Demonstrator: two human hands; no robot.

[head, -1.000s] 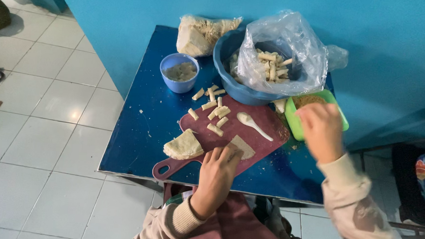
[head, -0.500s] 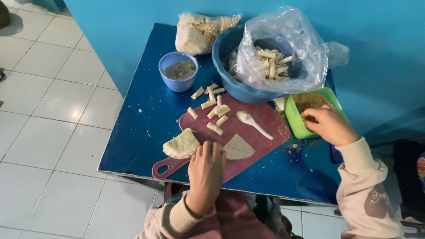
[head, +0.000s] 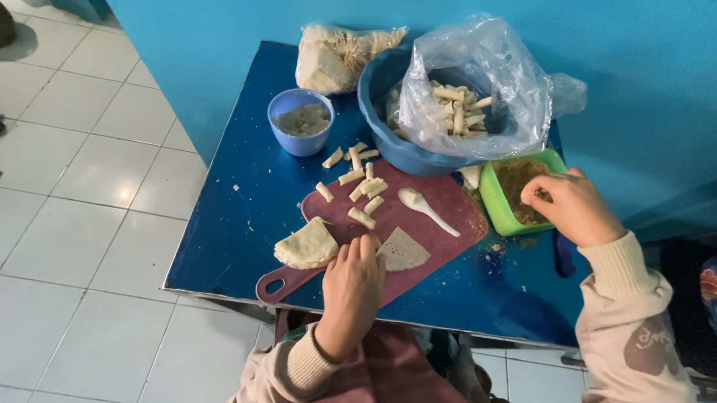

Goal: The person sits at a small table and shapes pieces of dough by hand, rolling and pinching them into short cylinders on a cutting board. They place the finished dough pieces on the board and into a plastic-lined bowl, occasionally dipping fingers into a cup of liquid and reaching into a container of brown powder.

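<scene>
Pretty tidy little setup on the blue table [head: 235,219]. The left hand [head: 352,287] lies flat, fingers loose and holding nothing, on the dark red cutting board [head: 448,210], fingertips just touching a single triangular wrapper [head: 402,250], probably to keep it from sliding. Right beside it sits a stack of wrappers [head: 307,245], close enough to peel the next sheet off.

The right hand [head: 569,206] is over the green container [head: 497,202] of brownish filling, fingers pinched together inside it (can't tell if it actually has any filling in the pinch). A white spoon [head: 425,207] lies unused on the board between the 2 hands.

About 9 finished rolls [head: 358,185] sit at the board's far edge, near the big blue bowl [head: 380,104]. That bowl is lined with a clear plastic bag [head: 496,70] holding more rolls. Behind it, a clear bag of pale wrappers [head: 337,57] leans by the wall, and a small blue cup [head: 300,122] of greyish paste stands left of the bowl.
</scene>
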